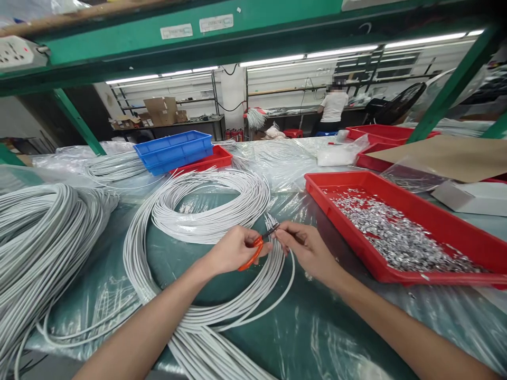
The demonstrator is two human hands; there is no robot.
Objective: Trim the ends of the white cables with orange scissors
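Observation:
My left hand [233, 250] is closed around the orange-handled scissors [253, 256], whose dark blades point to the right. My right hand [307, 245] is closed in a pinch at the blade tips, on the end of a white cable [292, 274] that loops down below it. The exact spot where blades and cable meet is too small to make out. Under both hands runs a coiled bundle of white cables [138, 253], with several dark-tipped ends [270, 220] just beyond my fingers. Another white cable coil [182, 224] lies behind the left hand.
On the right stands a red tray [380, 272] holding many small shiny metal pieces [390, 232]. A large cable pile [51, 248] fills the left side. Blue bins [174, 150] sit at the back, and a green shelf beam [269, 31] crosses overhead. A person [334, 108] is far behind.

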